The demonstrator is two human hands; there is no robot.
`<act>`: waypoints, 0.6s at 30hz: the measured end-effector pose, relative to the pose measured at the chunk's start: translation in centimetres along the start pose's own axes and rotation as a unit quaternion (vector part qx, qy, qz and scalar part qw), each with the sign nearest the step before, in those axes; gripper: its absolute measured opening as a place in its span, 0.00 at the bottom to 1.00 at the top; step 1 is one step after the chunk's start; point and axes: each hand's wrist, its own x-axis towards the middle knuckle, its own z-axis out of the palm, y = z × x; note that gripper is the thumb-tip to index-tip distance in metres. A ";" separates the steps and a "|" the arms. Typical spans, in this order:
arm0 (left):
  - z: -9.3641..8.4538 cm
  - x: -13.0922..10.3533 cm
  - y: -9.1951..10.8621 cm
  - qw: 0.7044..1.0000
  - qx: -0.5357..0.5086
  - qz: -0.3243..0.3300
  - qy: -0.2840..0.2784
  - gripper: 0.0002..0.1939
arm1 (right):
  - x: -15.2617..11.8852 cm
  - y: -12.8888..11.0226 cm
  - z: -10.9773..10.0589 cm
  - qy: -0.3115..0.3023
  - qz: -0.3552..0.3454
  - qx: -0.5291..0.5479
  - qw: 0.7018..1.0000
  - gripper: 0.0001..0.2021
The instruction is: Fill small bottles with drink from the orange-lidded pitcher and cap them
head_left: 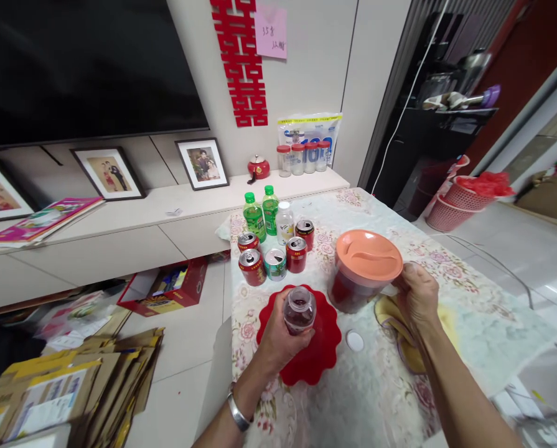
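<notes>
The left hand (pixel 278 339) was wrapped around a small clear bottle (pixel 299 309) of dark red liquid, uncapped, held upright over a red scalloped plate (pixel 322 354) on the surface (pixel 469 323); any label on the bottle was hidden by the fingers. A little to the right of that hand lay a small white cap (pixel 355 340), apart from the plate's edge. The right hand (pixel 416 295) was closed on the side of a pitcher (pixel 353 292) holding red liquid under an orange lid (pixel 369 255); whatever it gripped, likely a handle, sat behind the knuckles and could not be made out. Under that hand lay a yellow cloth (pixel 402 330), partly covered by the wrist. Beyond the left hand stood a cluster of opened cans (pixel 252 266), four red and one green and white; their printing was too small to read. Behind them were two green bottles (pixel 254 216) and a clear bottle (pixel 284 222), labels likewise unreadable. Farther off, on the wall, hung a red double-happiness paper cutting (pixel 241 59) and a pink note (pixel 271 31) with handwriting that seemed to begin "35", the rest illegible. A printed bag (pixel 310 127) behind four red-lidded jars (pixel 304 158) bore large blue digits, cut off by the jars.
</notes>
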 end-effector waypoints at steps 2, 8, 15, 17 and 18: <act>0.0 0.0 -0.3 1.000 0.008 0.006 0.001 0.33 | -0.2 -0.1 0.2 0.012 -0.010 -0.008 1.000 0.11; 0.3 0.0 -1.0 1.000 0.003 0.022 0.007 0.34 | -2.6 -1.0 0.0 0.048 0.021 -0.052 0.997 0.12; 0.7 -0.1 -1.3 0.999 -0.011 0.033 0.030 0.32 | -12.2 0.5 -2.1 0.126 0.073 -0.170 0.975 0.28; 0.8 -0.2 -1.5 0.999 -0.003 0.035 0.040 0.32 | -14.5 1.3 -1.9 0.075 0.071 -0.223 0.969 0.27; 0.8 -0.2 -1.7 0.998 -0.001 0.037 0.045 0.32 | -15.3 1.7 -1.7 0.054 0.067 -0.251 0.964 0.27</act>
